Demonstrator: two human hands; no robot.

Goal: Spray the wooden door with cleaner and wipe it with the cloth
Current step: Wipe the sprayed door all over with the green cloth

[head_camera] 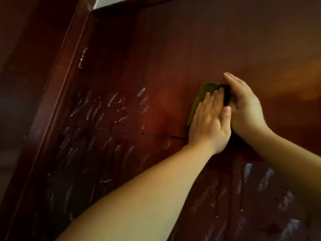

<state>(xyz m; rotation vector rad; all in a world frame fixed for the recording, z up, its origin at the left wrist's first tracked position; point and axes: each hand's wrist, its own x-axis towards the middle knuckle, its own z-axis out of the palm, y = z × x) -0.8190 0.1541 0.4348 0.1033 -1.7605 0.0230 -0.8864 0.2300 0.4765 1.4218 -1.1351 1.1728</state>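
Up close, a dark reddish-brown wooden door (173,40) fills nearly the whole view, its surface tilting away toward 11 o'clock. A folded olive-green cloth (202,94) lies flat against the door, at about 2 o'clock from the middle of the view. The left hand (208,122) lies on it with the palm down, fingers straight and close together pointing toward 12 o'clock, thumb lying along the side at 3 o'clock. It covers the cloth's lower right part, so only the upper and left edges of the cloth show.

The right hand (246,108) stands just beside the left one, at its 2 o'clock, touching it near the thumb. Its fingers are straight and held together, reaching past the cloth's top edge toward 11 o'clock, and it grips nothing. Whether its thumb rests on the cloth's right edge cannot be told, as that spot is in shadow.

Whitish streaks of cleaner (111,108) smear the door at 9 o'clock of the cloth and run down toward 7 o'clock. More whitish smears (267,178) sit at 5 o'clock, between the two forearms. A small brass hinge (82,58) shows at 10 o'clock, where the door meets the dark wooden door frame (57,101). A pale strip of wall (111,0) shows above the door at 11 o'clock.
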